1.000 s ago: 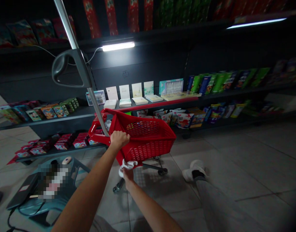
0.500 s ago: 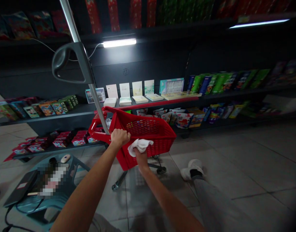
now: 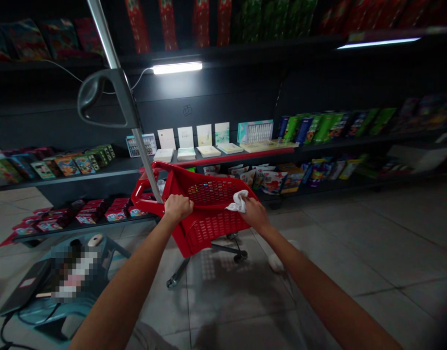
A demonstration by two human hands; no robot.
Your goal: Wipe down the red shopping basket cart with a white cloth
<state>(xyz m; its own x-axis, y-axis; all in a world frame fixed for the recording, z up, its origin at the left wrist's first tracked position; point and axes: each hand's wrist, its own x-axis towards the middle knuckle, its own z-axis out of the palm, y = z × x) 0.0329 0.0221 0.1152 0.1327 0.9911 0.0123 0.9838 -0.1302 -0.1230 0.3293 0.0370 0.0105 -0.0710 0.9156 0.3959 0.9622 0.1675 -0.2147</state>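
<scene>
A red plastic shopping cart (image 3: 205, 231) stands in front of me on wheels, with a tall metal pole (image 3: 150, 170) rising at its handle end. My left hand (image 3: 178, 208) is closed around the near rim of its basket, close to the foot of the pole. Against the rim farther along, toward the basket's right end, my right hand (image 3: 255, 212) grips a white cloth (image 3: 239, 201). The cloth is bunched and touches the red edge. Part of the rim lies hidden behind my fingers.
Dark shelves behind the cart hold notebooks (image 3: 187, 153), snack bags (image 3: 274, 181) and small boxes (image 3: 86, 163). At lower left a blue-grey plastic stool (image 3: 37, 311) carries a laptop (image 3: 26, 287) and a cable. A shoe (image 3: 276, 262) shows behind my right forearm.
My right hand has moved right and up with the cloth, from the basket's near side to the rim near its right end. My left hand keeps its hold.
</scene>
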